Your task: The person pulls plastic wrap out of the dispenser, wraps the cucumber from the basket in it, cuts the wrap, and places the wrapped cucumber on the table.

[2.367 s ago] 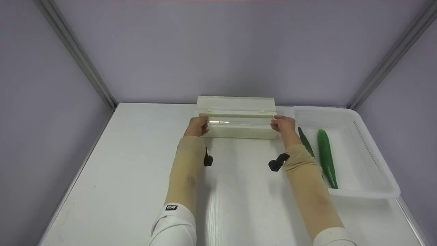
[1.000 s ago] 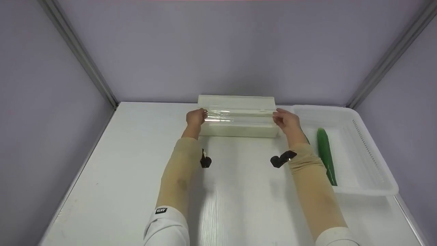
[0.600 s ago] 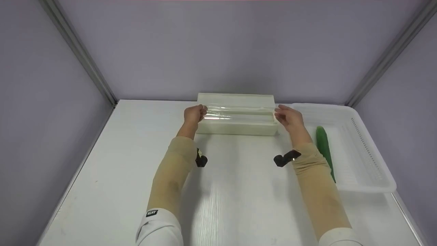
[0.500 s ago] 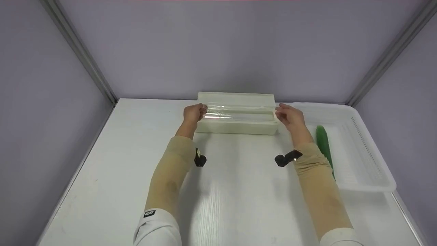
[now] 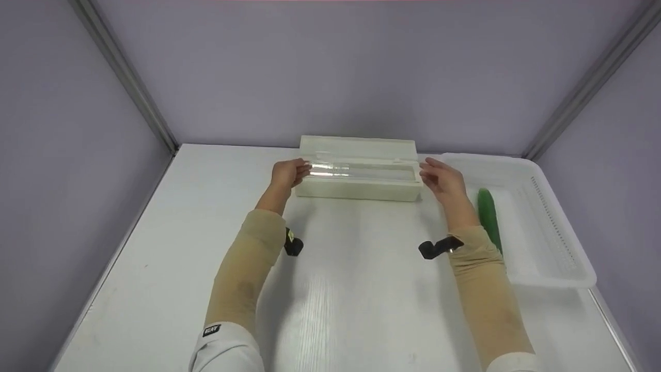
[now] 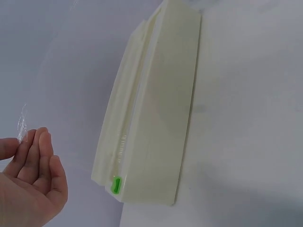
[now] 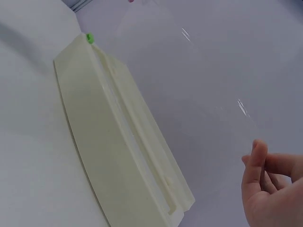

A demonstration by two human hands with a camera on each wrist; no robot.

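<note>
Now left hand (image 5: 287, 173) and right hand (image 5: 443, 179) pinch cling film (image 5: 361, 170) above dispenser box (image 5: 356, 189).

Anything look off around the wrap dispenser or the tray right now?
Nothing stands out. The cling film dispenser sits square on the table, lid open, and the cling film is stretched flat between both hands. The cucumber lies in the tray.

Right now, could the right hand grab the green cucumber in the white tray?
Probably yes. The right hand pinches a corner of the clear film, so it must let go first. The cucumber lies uncovered in the white tray right beside that wrist.
</note>
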